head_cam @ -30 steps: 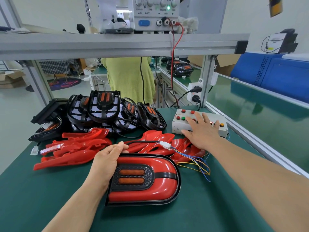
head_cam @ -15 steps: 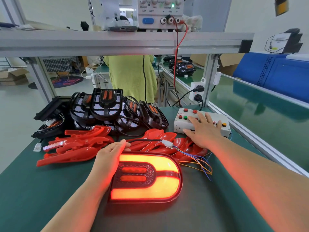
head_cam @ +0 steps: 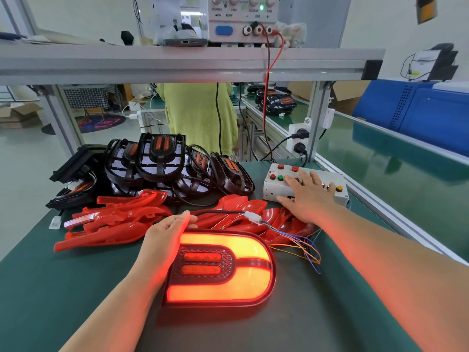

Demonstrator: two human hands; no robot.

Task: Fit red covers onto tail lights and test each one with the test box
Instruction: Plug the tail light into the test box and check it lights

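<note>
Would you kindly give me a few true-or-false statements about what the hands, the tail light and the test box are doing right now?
1. The tail light nearest the camera is lit. True.
2. The right hand rests on the test box with its fingers spread. True.
3. The left hand is raised in the air, holding nothing. False: it grips the left edge of the lit tail light, which lies on the green mat.
4. The black tail lights without covers are piled to the right of the test box. False: they are to its left, behind the red covers.
</note>
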